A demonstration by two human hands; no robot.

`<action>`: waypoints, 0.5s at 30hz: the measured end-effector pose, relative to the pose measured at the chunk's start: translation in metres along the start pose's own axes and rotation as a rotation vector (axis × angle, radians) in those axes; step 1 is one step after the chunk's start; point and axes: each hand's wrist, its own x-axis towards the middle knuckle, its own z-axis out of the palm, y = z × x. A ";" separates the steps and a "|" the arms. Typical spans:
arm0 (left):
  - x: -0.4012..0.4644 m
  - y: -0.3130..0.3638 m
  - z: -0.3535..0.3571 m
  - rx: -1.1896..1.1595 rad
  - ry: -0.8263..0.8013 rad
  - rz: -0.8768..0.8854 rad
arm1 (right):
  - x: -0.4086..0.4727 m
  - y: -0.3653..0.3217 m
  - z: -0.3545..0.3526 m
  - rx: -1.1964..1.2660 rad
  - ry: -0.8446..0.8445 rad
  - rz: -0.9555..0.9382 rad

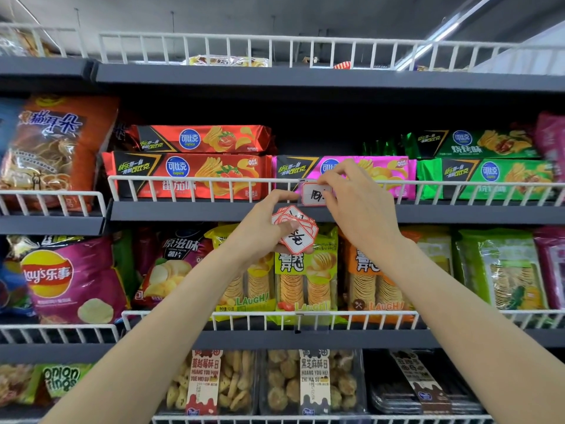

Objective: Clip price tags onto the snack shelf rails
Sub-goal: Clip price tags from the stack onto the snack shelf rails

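Nearest me, my left hand (263,226) grips a fanned stack of price tags (296,229), red-edged white cards, thumb pressed across them, held just below the grey shelf edge (183,211). A little farther, my right hand (356,197) reaches to the white wire rail (195,179), fingers curled, pinching a single price tag (315,194) that hangs from the rail's top wire in a clear holder. Behind the rail lie a pink chip pack (351,169), a red pack (189,175) to its left and a green pack (486,177) to its right.
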 end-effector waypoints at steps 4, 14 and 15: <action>0.002 0.001 0.000 -0.008 0.018 0.003 | 0.000 -0.002 -0.001 0.005 -0.022 -0.007; 0.009 -0.002 0.005 -0.059 0.167 0.057 | -0.007 0.001 0.002 0.119 -0.026 0.028; 0.009 -0.002 0.007 -0.072 0.191 0.064 | -0.007 0.001 0.002 0.146 -0.032 0.042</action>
